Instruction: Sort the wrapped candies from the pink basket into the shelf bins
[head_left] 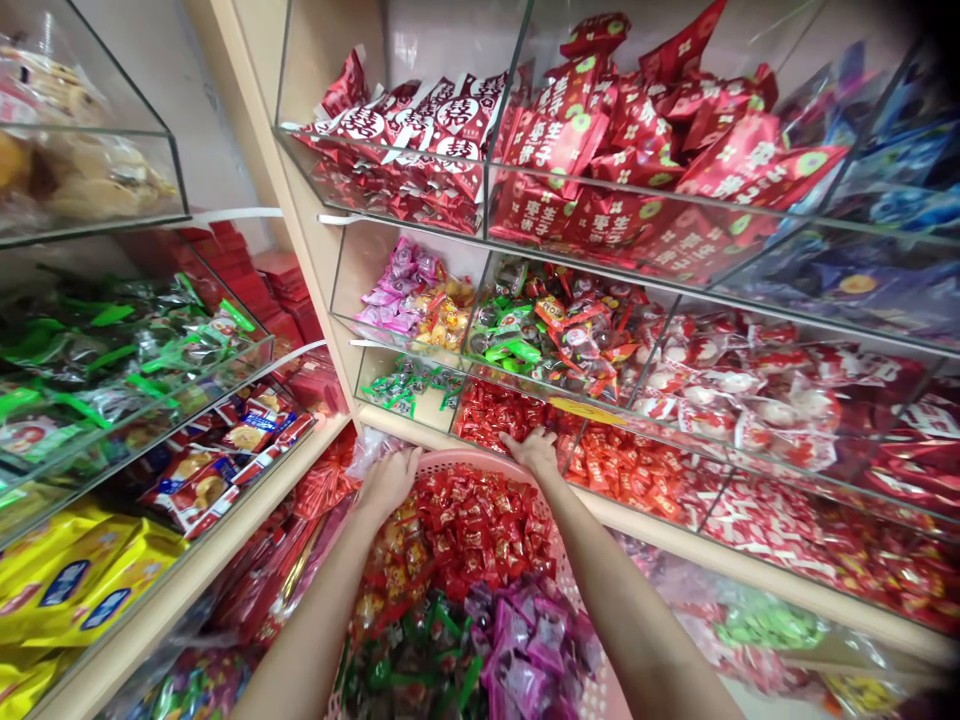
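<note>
A pink perforated plastic basket (442, 459) is in front of me, with red-wrapped candies (487, 530), purple packets (536, 645), dark packets with green ends (420, 650) and orange-yellow packets (390, 560) inside. My left hand (390, 484) is closed over the basket's far left rim. At the far right rim is my right hand (534, 450), fingers apart and bent, close to the red candies (495, 410) in the bottom-shelf compartment. I see nothing held in it; its fingertips are partly blurred.
Clear-fronted shelves hold large red packets (555, 150), red-and-white packets (720, 370) and orange-red candies (630, 470). Side shelves at left carry yellow bags (82, 570) and green-ended packets (112, 340). A wooden shelf edge (645, 525) runs just beyond the basket. More bags lie below it.
</note>
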